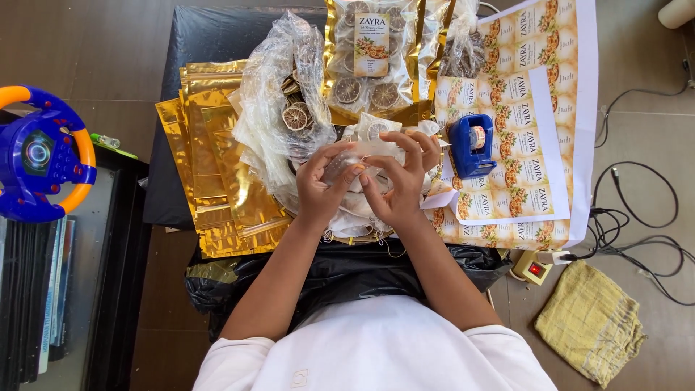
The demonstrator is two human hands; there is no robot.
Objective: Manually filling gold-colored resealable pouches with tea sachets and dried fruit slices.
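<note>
Hands, left (pixel 317 187) and right (pixel 400 181), grip seemingly one clear pouch (pixel 346 163); blue tape dispenser (pixel 470 145) nearby.

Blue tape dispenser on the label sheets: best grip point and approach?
Grip the blue tape dispenser across its long side walls, coming from above. It sits flat on the label sheets, its narrow body running away from the person, sides clear. Right hand is nearest, though occupied.

The person wears a plain white short-sleeved top with a small pale square mark low on the front. Both forearms are bare from the sleeve hems down. The left hand (pixel 318 185) and right hand (pixel 402 181) carry no rings, watch or gloves.
</note>
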